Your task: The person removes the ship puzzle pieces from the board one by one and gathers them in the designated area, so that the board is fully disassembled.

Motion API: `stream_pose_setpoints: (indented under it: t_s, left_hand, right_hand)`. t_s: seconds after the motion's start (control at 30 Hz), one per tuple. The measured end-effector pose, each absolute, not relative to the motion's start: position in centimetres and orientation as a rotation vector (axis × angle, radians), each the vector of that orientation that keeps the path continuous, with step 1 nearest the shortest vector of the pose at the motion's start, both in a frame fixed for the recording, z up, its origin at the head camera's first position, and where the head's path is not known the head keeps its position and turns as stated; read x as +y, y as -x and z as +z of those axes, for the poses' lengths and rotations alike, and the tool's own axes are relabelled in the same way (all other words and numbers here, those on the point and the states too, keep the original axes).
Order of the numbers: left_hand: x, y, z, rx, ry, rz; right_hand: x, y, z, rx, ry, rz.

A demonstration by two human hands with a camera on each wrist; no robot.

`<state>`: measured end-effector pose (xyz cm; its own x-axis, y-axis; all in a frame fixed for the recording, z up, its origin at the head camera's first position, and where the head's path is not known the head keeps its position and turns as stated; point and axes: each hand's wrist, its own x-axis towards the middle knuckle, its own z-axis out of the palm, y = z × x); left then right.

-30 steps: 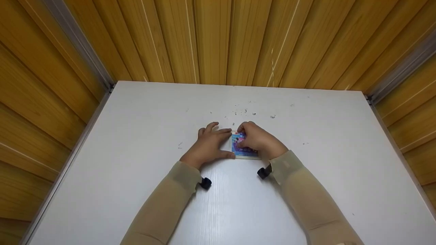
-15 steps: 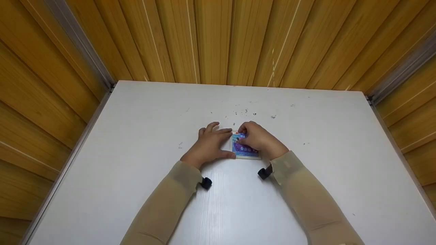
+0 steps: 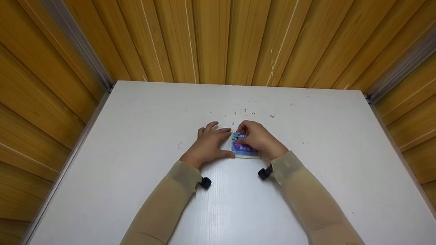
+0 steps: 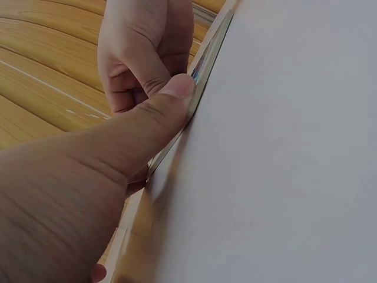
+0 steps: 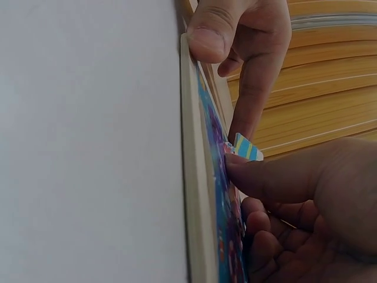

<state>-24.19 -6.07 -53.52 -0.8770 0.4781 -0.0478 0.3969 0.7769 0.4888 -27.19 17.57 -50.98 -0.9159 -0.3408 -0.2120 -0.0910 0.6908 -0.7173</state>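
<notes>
A small thin jigsaw puzzle (image 3: 247,153) with a pale rim and a purple ship on blue lies flat on the table. My left hand (image 3: 209,144) rests at its left side, thumb on the near corner and index finger by the far corner, both fairly straight; the other fingers spread away. Over the picture, my right hand (image 3: 261,137) pinches a puzzle piece (image 5: 245,147) with blue and yellow stripes between thumb and fingers. The right wrist view shows that piece tilted up from the picture surface. My right hand covers the puzzle's far right part.
The white table (image 3: 146,115) bears small dark marks (image 3: 253,113) beyond the hands. Yellow wood-look panels (image 3: 211,41) rise behind it and at both sides. A black wrist device (image 3: 205,183) sits on the left sleeve, another (image 3: 264,173) on the right.
My right thumb and fingers have shifted slightly up the puzzle, baring more of the ship picture and a small red spot at the fingertips. The left hand and puzzle have stayed in place.
</notes>
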Motion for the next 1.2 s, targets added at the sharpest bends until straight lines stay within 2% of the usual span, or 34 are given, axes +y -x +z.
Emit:
stream_pose_setpoints:
  t_s: [0.7,1.0,1.2]
  left_hand:
    - [-6.0,24.3,-53.6,2.807,-0.695,0.702]
    - [-5.9,24.3,-53.5,2.822,-0.702,0.683]
    - [-6.0,24.3,-53.6,2.819,-0.706,0.683]
  right_hand:
    - [18.4,27.1,-52.4,2.536,0.408,-1.312]
    - [18.9,27.6,-52.4,2.43,0.31,-1.518]
    - [20.2,28.1,-52.2,2.235,0.109,-1.756]
